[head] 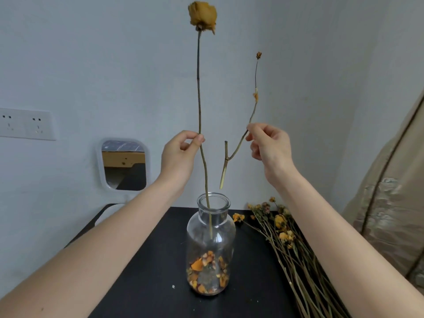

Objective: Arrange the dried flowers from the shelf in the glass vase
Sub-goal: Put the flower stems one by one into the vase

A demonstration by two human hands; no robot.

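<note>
Glass is catching the light where the vase [211, 244] is standing upright on the black table [149, 271], its bottom holding a layer of loose orange and brown petals [207, 274]. 2 bare hands are raised above it. The left hand [181, 152] is pinching the long stem of a dried yellow rose [202, 16] between thumb and forefinger, the other fingers curling in. That stem is running nearly upright, its lower end passing through the vase mouth and hanging inside the neck, above the petals and not touching them. The bloom is sitting high against the pale wall. The right hand [268, 145] is pinching a thin forked twig [238, 143] with a tiny dried bud at its top, fingertips pressed together on the stem. The twig's cut end is hanging just above the vase rim, outside the glass and slightly to the right of the rose stem. A bundle of dried flowers [284, 232] is lying flat on the table just beside the vase, on its right, heads pointing toward the wall. 1 small white-framed mirror [124, 164] is leaning against the wall on the left, below a double wall socket [25, 123].
</note>
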